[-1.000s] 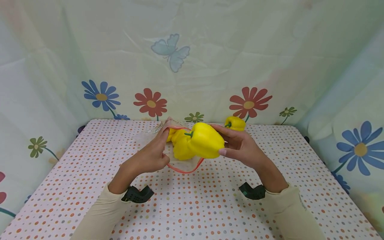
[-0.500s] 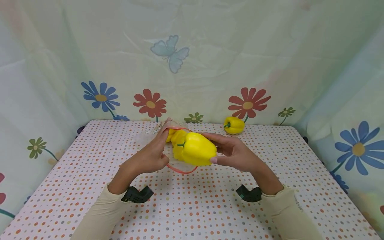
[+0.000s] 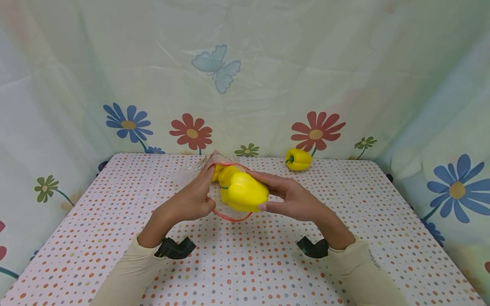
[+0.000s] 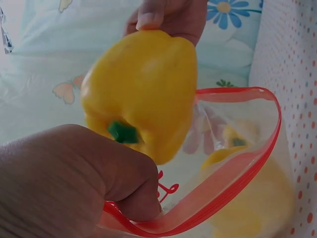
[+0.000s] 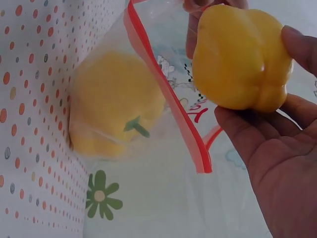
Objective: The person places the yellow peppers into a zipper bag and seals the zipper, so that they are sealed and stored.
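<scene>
My right hand (image 3: pixel 289 197) grips a yellow bell pepper (image 3: pixel 246 193) by its bottom end, thumb on one side and fingers on the other. The pepper's green stem (image 4: pixel 123 132) points toward the bag's mouth and my left hand. My left hand (image 3: pixel 195 195) pinches the red-edged rim of a clear zip bag (image 5: pixel 171 99), and the mouth gapes. Inside the bag lie other yellow bell peppers (image 5: pixel 116 94), seen through the plastic. In the head view, the held pepper overlaps the bag's opening and hides part of those behind it.
One more yellow bell pepper (image 3: pixel 298 160) lies at the back of the table, right of centre. The dotted cloth (image 3: pixel 245 263) covers the tabletop. A flowered curtain (image 3: pixel 245 85) hangs close behind the table's back edge and along both sides.
My right hand has carried the bell pepper left and slightly down, over the bag's mouth. My left hand has stayed in place on the rim.
</scene>
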Motion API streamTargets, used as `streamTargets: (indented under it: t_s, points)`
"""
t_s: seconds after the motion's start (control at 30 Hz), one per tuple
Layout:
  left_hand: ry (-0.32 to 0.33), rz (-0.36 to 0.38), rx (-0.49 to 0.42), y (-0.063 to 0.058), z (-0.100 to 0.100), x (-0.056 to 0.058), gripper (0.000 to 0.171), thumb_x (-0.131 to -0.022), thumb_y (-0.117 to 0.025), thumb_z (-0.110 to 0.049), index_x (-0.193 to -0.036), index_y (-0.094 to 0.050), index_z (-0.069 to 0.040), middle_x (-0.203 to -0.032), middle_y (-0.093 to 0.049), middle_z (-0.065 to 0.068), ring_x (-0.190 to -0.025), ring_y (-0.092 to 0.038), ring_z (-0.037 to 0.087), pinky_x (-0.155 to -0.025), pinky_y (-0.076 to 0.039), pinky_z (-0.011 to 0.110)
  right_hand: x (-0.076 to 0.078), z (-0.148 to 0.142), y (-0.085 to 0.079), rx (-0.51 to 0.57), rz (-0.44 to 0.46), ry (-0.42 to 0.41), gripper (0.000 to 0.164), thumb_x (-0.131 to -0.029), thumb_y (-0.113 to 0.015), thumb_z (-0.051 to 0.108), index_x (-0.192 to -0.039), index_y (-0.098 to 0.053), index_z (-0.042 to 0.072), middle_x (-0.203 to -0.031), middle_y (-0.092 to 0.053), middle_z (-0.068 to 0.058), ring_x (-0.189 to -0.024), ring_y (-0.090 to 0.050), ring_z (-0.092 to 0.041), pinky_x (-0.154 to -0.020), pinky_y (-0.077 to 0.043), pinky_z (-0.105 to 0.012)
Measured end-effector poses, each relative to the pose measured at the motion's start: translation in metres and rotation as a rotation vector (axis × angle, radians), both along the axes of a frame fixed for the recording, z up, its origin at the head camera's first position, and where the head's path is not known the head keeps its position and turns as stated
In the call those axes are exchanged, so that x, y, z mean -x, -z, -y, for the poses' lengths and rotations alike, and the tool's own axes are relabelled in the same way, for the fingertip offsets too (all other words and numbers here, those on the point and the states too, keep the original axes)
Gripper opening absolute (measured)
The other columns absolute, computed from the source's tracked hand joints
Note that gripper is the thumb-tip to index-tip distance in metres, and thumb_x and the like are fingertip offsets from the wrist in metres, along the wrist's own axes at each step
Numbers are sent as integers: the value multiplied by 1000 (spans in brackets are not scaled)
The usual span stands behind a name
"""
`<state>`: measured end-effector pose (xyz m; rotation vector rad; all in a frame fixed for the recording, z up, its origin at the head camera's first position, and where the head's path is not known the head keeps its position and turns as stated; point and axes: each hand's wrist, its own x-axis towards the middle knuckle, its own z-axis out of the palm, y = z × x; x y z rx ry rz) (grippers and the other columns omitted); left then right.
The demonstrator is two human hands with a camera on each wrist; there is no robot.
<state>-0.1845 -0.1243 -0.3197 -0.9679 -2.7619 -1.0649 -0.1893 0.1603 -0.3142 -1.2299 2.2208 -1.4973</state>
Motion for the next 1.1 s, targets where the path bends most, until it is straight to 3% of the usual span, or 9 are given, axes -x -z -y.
streamTargets:
  t_s: [0.33,0.43,0.57,0.67,0.77,0.87,0.97,1.1]
  points:
    - [12,-3,16,3,2,2,103,-73,-59,13,-155,0,-3,-161,16,-2,-147,5,15,-115,-16,41,3,15,8,-109,-77,87,70,-91,-67,8,-151,-33,5,-153,-35,-10,-123,-48,-24,-99,-45,-39]
    - [22,-3,12,3,2,2,103,-73,-58,13,-155,1,-3,-161,16,-1,-147,5,15,-114,-20,42,3,18,10,-121,-99,97,70,-90,-68,8,-151,-33,5,-151,-37,-9,-117,-51,-23,-96,-48,-40]
    - [30,-3,8,2,2,2,103,-72,-56,14,-155,3,-4,-161,17,-1,-147,4,15,-104,-38,38,5,21,11,-119,-121,103,71,-90,-68,8,-151,-34,6,-146,-44,-8,-105,-53,-22,-87,-52,-38]
    - [35,-6,6,3,2,1,103,-72,-56,15,-155,2,-4,-160,17,-2,-147,3,16,-103,-40,38,8,25,13,-108,-113,89,70,-90,-67,7,-152,-33,6,-147,-42,-8,-110,-54,-22,-90,-51,-35]
    - [48,-12,-2,2,2,1,101,-72,-57,16,-155,-2,-2,-161,16,0,-147,1,19,-111,-28,41,11,30,17,-101,-99,75,69,-91,-64,4,-152,-31,5,-151,-38,-9,-124,-50,-23,-99,-46,-36]
    - [57,-8,-12,2,3,0,101,-72,-57,17,-155,-2,-2,-161,16,2,-147,0,22,-111,-27,42,11,34,19,-107,-85,75,68,-92,-62,1,-152,-29,3,-152,-36,-10,-132,-44,-24,-103,-41,-40]
    - [62,-19,-15,3,4,1,99,-72,-57,17,-154,-4,-1,-161,14,4,-147,0,23,-111,-27,43,11,36,20,-109,-76,76,68,-92,-62,0,-152,-28,2,-152,-36,-11,-131,-45,-25,-103,-41,-44]
    - [66,-33,-16,4,6,3,99,-72,-56,16,-155,-4,-2,-161,14,5,-147,1,22,-113,-23,45,11,35,18,-118,-112,89,69,-91,-63,1,-151,-29,1,-151,-36,-13,-130,-46,-26,-101,-43,-40]
